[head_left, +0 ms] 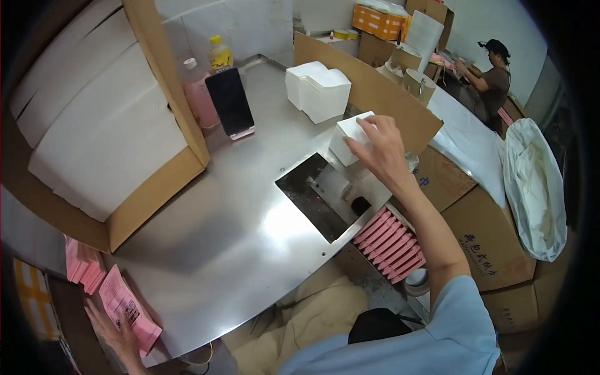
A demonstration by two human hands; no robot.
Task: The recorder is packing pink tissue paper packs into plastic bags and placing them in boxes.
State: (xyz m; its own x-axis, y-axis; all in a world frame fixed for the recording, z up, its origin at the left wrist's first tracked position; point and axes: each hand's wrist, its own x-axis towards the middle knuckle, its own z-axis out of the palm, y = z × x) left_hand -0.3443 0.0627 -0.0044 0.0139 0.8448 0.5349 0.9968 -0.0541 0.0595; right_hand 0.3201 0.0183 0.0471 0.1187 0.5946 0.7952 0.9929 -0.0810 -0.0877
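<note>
The right hand (382, 150) reaches out over the steel table (237, 244) and closes its fingers (362, 145) over a small stack of white paper sheets (349, 137); the stack sits under the fingertips and pokes out to the left of the palm, resting just beyond the far edge of the dark rectangular opening (319, 197) cut into the table. That opening serves as the landmark here. To its right, below the table edge, a row of pink packets (390, 240) stands packed on edge. Beyond it, further along the table, two taller stacks of white paper (319, 92) stand side by side before a cardboard divider (369, 94). To its far left a dark phone (230, 103) leans upright, with a pink bottle (199, 97) and a yellow-capped bottle (219, 55) behind it, beside a big cardboard box (156, 187) full of white sheets.

Well to the near left of the opening, at the table's corner, the left hand (115, 331) lies loosely open with its fingers flat against a pink packet (128, 306), pinning it at the edge; more pink packets (84, 265) are heaped just beside it.
</note>
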